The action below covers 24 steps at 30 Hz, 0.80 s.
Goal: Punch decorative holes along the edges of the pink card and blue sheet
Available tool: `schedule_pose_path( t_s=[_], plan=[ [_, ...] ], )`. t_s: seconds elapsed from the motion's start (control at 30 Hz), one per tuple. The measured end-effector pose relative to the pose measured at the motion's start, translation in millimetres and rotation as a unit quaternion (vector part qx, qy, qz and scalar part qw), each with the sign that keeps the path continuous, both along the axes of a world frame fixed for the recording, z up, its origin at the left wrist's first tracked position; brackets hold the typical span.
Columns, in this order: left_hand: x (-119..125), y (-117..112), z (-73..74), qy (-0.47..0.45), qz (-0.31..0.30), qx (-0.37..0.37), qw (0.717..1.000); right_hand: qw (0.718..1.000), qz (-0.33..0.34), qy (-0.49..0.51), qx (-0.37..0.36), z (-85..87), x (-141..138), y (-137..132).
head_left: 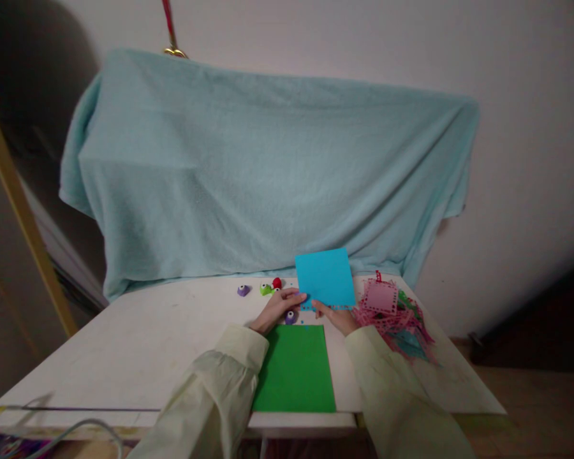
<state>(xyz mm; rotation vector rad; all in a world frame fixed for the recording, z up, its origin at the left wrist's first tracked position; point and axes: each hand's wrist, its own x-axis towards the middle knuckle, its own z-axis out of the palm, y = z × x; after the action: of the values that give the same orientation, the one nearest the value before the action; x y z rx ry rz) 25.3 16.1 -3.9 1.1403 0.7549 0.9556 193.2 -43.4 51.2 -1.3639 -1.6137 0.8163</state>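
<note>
A sheet of blue paper [325, 277] is tilted up above the table, with a row of small punched holes along its lower edge. My left hand [278, 308] is closed at its lower left corner, and a bit of purple shows by the fingertips. My right hand [335, 316] pinches the bottom edge, thumb in front and fingers mostly hidden behind. Just under my left hand lies a small purple craft punch [291, 317]. A green sheet of paper [296, 370] lies flat between my forearms. Tiny blue scraps are scattered above it.
Farther back on the white table [124, 347] are another purple punch [243, 290], a green punch [266, 289] and a red one [277, 282]. Pink paper [381, 297] with a punched border rests on shredded paper [402, 328] at right. A pale blue blanket [268, 172] hangs behind.
</note>
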Motion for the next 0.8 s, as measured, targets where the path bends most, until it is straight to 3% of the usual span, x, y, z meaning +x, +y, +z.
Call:
schedule_pose_path(
  t_s=[0.47, 0.8],
  plan=[
    [-1.9, -1.5, 5.2, 0.001, -0.011, -0.001, 1.000, 0.999, 0.002, -0.034, -0.042, 5.3, -0.3, -3.0],
    [0.5, -1.2, -0.4, 0.002, 0.000, 0.009, 1.000, 0.996, -0.001, -0.054, -0.071, 2.5, -4.0, -1.7]
  ],
)
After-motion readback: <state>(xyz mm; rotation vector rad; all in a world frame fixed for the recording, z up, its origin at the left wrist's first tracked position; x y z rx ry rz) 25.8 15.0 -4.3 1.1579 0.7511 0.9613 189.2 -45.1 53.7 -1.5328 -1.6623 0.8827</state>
